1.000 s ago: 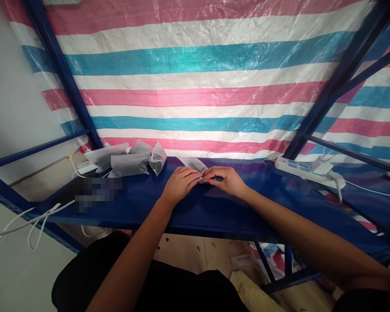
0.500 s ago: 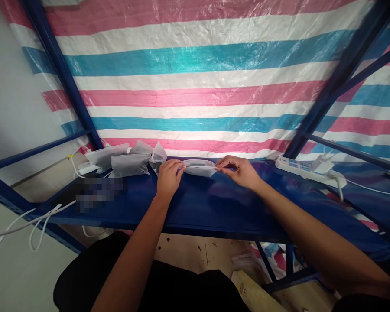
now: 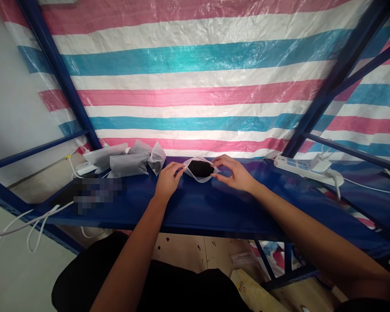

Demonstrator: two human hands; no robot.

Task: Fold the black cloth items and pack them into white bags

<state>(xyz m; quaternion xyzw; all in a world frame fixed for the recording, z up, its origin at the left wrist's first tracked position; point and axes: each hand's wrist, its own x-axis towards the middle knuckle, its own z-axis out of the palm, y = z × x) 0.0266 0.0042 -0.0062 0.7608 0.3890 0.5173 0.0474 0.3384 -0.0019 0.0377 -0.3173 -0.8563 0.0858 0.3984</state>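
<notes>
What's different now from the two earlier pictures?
The hands have moved apart from close together: left hand leftward, right hand rightward, its thumb and fingers now spread. The white bag between them gapes open, showing a dark inside. Other bags and power strip stayed put.

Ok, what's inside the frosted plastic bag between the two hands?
Through the open mouth of the frosted plastic bag, only a black patch shows; whether that is an item or the dark interior, I cannot tell. Its bottom is hidden.

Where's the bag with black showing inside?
The bag is near the centre of the head view, between left hand and right hand, right of the other bags.
</notes>
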